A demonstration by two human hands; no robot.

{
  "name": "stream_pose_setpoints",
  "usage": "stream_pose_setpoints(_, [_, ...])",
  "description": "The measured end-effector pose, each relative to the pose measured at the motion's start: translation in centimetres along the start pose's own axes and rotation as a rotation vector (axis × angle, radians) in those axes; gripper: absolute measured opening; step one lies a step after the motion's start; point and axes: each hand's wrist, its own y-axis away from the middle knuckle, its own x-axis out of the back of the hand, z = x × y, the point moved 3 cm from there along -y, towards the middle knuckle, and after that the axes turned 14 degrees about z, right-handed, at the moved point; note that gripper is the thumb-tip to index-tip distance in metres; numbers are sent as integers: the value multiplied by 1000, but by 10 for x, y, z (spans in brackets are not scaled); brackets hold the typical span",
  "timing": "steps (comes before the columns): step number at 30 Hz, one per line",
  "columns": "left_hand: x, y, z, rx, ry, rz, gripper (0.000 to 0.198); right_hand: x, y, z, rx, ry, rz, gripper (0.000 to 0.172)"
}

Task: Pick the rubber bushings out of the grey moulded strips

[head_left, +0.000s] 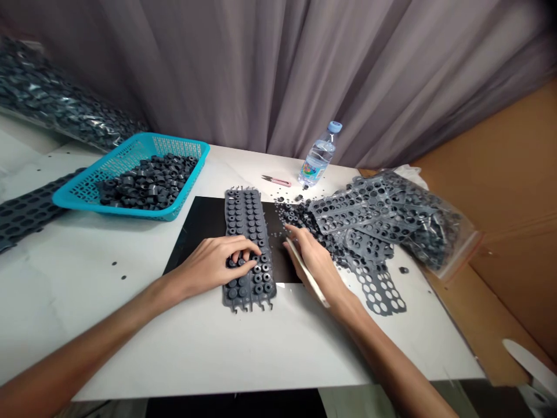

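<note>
Head view, left hand (213,261) arched over studded strip (244,217), grip unclear, right hand (321,261) grasping white tool (310,277)

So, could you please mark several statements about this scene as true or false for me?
1. The left hand is over the dark grey studded strip. True.
2. Both hands are empty. False: the right hand holds a slim off-white tool.
3. The turquoise plastic basket holds small dark grey pieces. True.
4. The pink-handled metal snips lie inside the basket. False: they lie on the white table.
5. The clear plastic bottle has a light-blue cap. True.
</note>
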Motion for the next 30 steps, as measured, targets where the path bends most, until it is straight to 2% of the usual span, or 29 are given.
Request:
stream_pose_setpoints(3, [0,0,1,53,-19,40,19,2,0,-5,32,-196,-149,27])
stream_pose_setpoints(6, [-4,-2,2,89,-60,65,15,3,1,-12,83,-264,-206,19])
stream_pose_setpoints(13, [-9,-4,0,118,-90,48,14,3,0,-20,201,-244,-176,23])
stream_pose_setpoints(18, [-9,-5,0,112,-93,50,16,-5,2,-18,231,-128,-137,22])
stream_pose_setpoints(24, [-11,-6,0,139,-96,44,15,-23,7,-18,373,76,-106,26])
stream_pose_setpoints(26, [-11,-7,1,156,-89,48,14,-27,8,-18,333,109,-82,26])
stream_pose_setpoints(30, [-11,-6,2,155,-60,36,14,-23,6,-8,65,198,46,30])
